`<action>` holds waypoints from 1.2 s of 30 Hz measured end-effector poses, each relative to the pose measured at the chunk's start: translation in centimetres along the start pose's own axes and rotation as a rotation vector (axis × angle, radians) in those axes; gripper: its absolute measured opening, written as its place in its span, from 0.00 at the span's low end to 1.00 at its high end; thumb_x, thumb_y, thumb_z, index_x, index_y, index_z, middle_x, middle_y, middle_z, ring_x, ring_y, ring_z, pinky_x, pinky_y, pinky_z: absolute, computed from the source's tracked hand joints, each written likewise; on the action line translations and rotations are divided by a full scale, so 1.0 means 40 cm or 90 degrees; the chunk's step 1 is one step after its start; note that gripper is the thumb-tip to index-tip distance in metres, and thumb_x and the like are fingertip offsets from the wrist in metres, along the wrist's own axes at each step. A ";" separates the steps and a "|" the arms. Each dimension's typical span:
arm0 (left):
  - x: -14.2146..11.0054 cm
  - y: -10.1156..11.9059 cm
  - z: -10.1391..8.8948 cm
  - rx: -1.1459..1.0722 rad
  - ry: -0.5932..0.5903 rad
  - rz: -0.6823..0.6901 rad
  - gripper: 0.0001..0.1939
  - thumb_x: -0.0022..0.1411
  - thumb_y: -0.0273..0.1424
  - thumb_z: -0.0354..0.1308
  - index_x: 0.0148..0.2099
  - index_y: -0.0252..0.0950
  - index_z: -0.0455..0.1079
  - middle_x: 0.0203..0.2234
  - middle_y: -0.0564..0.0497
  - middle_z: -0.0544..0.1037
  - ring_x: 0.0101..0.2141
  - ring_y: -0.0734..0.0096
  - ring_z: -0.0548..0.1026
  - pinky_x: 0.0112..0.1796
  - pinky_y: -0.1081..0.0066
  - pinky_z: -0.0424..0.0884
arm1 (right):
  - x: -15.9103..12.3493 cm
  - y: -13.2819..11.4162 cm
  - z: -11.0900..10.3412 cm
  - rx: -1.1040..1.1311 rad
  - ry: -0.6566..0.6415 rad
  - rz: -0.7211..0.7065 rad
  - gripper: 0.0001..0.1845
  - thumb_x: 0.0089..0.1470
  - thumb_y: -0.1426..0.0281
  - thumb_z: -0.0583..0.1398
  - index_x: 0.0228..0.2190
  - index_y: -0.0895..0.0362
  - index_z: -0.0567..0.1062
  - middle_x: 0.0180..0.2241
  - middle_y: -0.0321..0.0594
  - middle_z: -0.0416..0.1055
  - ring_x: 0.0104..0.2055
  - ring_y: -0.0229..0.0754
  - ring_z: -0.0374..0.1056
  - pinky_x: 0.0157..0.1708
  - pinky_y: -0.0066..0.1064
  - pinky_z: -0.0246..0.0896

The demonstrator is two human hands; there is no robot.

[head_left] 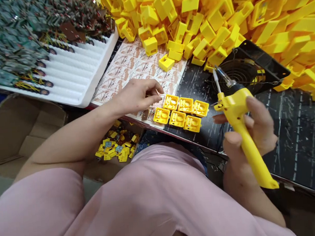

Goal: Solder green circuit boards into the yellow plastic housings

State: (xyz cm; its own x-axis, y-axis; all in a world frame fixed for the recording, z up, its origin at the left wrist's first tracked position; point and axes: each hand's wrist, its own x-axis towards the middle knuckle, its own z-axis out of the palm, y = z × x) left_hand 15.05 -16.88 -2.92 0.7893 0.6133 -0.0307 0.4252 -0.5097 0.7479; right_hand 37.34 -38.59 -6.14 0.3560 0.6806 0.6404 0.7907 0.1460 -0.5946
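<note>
My right hand (254, 127) is wrapped around a yellow soldering gun (243, 128), its metal tip and a thin side tube pointing up and away from me. My left hand (140, 94) has thumb and forefinger pinched just left of the nearest yellow housing (170, 102); something thin may be between the fingertips, too small to make out. That housing is one of several small open yellow housings set in two rows on the bench near its front edge, open sides up, with small parts inside.
A big heap of yellow cases (195, 26) covers the back. A black fan (249, 68) lies before it. At left, a white foam tray (74, 76) bears many circuit boards (10, 44) with wires. Below the bench edge, a cardboard box (25, 134) and yellow pieces (119, 147) show.
</note>
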 end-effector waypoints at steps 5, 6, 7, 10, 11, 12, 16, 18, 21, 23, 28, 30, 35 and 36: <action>0.044 -0.042 0.028 0.224 0.008 0.034 0.13 0.62 0.33 0.55 0.40 0.35 0.81 0.33 0.48 0.84 0.36 0.66 0.80 0.44 0.66 0.72 | 0.030 0.016 0.006 -0.005 0.109 -0.062 0.31 0.63 0.48 0.63 0.58 0.56 0.79 0.48 0.49 0.82 0.39 0.46 0.80 0.39 0.32 0.76; 0.049 -0.045 0.036 0.223 0.001 0.034 0.13 0.62 0.33 0.55 0.40 0.35 0.81 0.32 0.48 0.83 0.36 0.66 0.80 0.44 0.66 0.72 | 0.036 0.022 0.014 0.001 0.154 -0.059 0.29 0.62 0.50 0.65 0.54 0.57 0.81 0.45 0.47 0.82 0.36 0.44 0.79 0.36 0.31 0.75; 0.052 -0.048 0.043 0.219 -0.006 0.034 0.14 0.62 0.33 0.55 0.40 0.35 0.81 0.32 0.49 0.83 0.35 0.66 0.80 0.44 0.67 0.72 | 0.042 0.030 0.022 0.025 0.210 -0.057 0.26 0.62 0.50 0.66 0.50 0.57 0.84 0.41 0.45 0.83 0.33 0.41 0.77 0.32 0.29 0.72; 0.056 -0.055 0.051 0.205 -0.014 0.042 0.13 0.61 0.33 0.55 0.40 0.35 0.80 0.31 0.49 0.83 0.34 0.67 0.79 0.43 0.67 0.72 | 0.056 0.057 0.049 0.145 0.358 0.011 0.23 0.66 0.53 0.62 0.38 0.60 0.86 0.31 0.41 0.80 0.30 0.37 0.74 0.30 0.27 0.66; 0.058 -0.057 0.051 0.201 -0.011 0.048 0.13 0.61 0.33 0.55 0.40 0.35 0.80 0.32 0.49 0.83 0.35 0.67 0.79 0.43 0.67 0.72 | 0.059 0.064 0.057 0.179 0.366 0.038 0.22 0.68 0.56 0.60 0.36 0.60 0.86 0.30 0.40 0.80 0.31 0.36 0.74 0.31 0.26 0.66; 0.061 -0.058 0.052 0.197 -0.004 0.055 0.13 0.62 0.32 0.55 0.40 0.35 0.80 0.33 0.49 0.83 0.36 0.66 0.79 0.43 0.67 0.72 | 0.060 0.067 0.063 0.194 0.359 0.057 0.20 0.68 0.60 0.60 0.35 0.60 0.86 0.30 0.39 0.79 0.31 0.36 0.74 0.33 0.26 0.66; 0.077 -0.062 0.068 0.167 0.010 0.083 0.13 0.64 0.32 0.54 0.43 0.35 0.79 0.37 0.47 0.83 0.38 0.66 0.79 0.45 0.65 0.73 | 0.060 0.053 0.067 0.125 0.274 0.039 0.14 0.61 0.62 0.68 0.42 0.59 0.85 0.33 0.39 0.80 0.30 0.36 0.73 0.31 0.27 0.67; 0.084 -0.065 0.078 0.146 -0.034 0.095 0.13 0.64 0.32 0.54 0.43 0.35 0.79 0.34 0.49 0.83 0.36 0.67 0.79 0.44 0.66 0.73 | 0.057 0.046 0.059 0.119 0.227 0.035 0.17 0.59 0.61 0.70 0.48 0.54 0.84 0.35 0.37 0.81 0.28 0.34 0.72 0.27 0.26 0.67; 0.086 -0.070 0.081 0.146 -0.060 0.144 0.12 0.64 0.32 0.54 0.41 0.36 0.79 0.37 0.49 0.83 0.39 0.67 0.80 0.45 0.67 0.73 | 0.049 0.050 0.039 0.169 0.176 0.043 0.19 0.57 0.60 0.71 0.50 0.46 0.83 0.41 0.34 0.82 0.28 0.32 0.73 0.25 0.24 0.70; 0.082 -0.070 0.071 0.164 -0.033 0.159 0.12 0.64 0.32 0.54 0.40 0.36 0.79 0.41 0.48 0.84 0.41 0.66 0.80 0.47 0.66 0.74 | 0.040 0.058 0.023 0.190 0.159 0.052 0.17 0.56 0.62 0.72 0.48 0.45 0.83 0.40 0.32 0.83 0.29 0.32 0.75 0.27 0.23 0.72; 0.068 -0.042 0.052 0.230 -0.075 0.045 0.14 0.62 0.33 0.56 0.41 0.35 0.81 0.32 0.50 0.83 0.35 0.66 0.80 0.41 0.68 0.73 | 0.010 0.057 -0.002 0.180 0.056 0.005 0.22 0.53 0.72 0.73 0.50 0.50 0.83 0.39 0.37 0.84 0.32 0.36 0.79 0.31 0.25 0.76; 0.066 -0.028 0.058 0.263 -0.078 0.012 0.14 0.61 0.33 0.55 0.41 0.35 0.81 0.32 0.49 0.83 0.34 0.65 0.80 0.39 0.67 0.72 | 0.001 0.045 -0.002 0.187 -0.011 -0.039 0.25 0.49 0.76 0.74 0.49 0.51 0.82 0.37 0.36 0.84 0.33 0.38 0.79 0.31 0.27 0.77; 0.072 -0.010 0.073 0.324 -0.061 -0.022 0.15 0.60 0.34 0.54 0.40 0.36 0.81 0.32 0.49 0.83 0.36 0.63 0.81 0.38 0.67 0.71 | 0.001 0.023 0.014 0.106 -0.148 -0.002 0.09 0.52 0.72 0.74 0.32 0.52 0.79 0.30 0.35 0.82 0.31 0.41 0.81 0.32 0.30 0.79; 0.073 -0.008 0.073 0.333 -0.064 -0.022 0.15 0.59 0.34 0.54 0.40 0.37 0.81 0.32 0.49 0.83 0.36 0.63 0.81 0.38 0.67 0.71 | 0.005 0.023 0.018 0.089 -0.171 0.020 0.09 0.53 0.68 0.73 0.29 0.52 0.78 0.28 0.35 0.82 0.30 0.41 0.81 0.31 0.29 0.79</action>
State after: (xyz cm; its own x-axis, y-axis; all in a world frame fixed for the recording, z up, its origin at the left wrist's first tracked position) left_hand 18.52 -16.69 -5.20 0.7986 0.5872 -0.1318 0.5953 -0.7386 0.3163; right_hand 37.77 -37.80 -6.90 0.2195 0.8491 0.4805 0.6988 0.2069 -0.6848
